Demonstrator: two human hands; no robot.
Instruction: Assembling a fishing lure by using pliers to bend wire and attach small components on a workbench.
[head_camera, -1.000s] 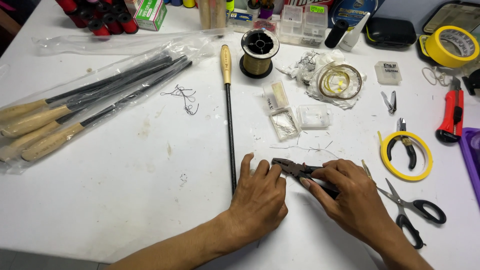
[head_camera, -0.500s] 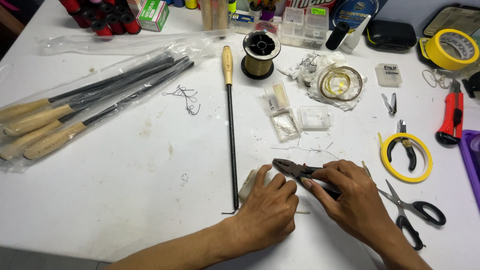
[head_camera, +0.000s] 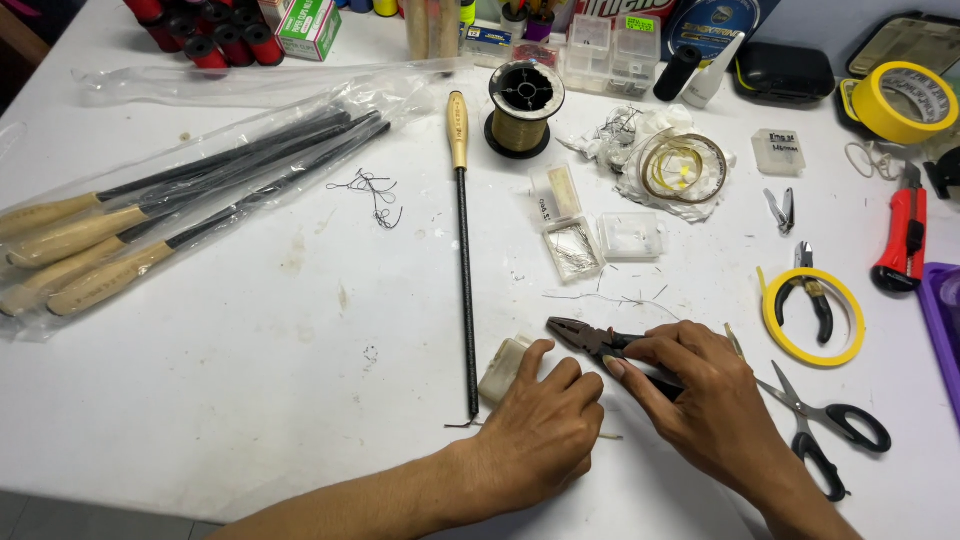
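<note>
Looking down, we cannot see the handles of the dark pliers: our right hand covers them, fingers wrapped in a grasp, so only the shut nose pokes out toward the left. Our left hand lies curled over a small pale box, fingertips on its top; whether it truly grips the box we cannot tell. A thin black rod with a wooden handle runs just left of both. Scissors lie partly under our right wrist.

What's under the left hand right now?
A small pale block sticks out from under the left hand beside the thin black rod. A thin wire end shows at the hand's right; the rest is covered.
</note>
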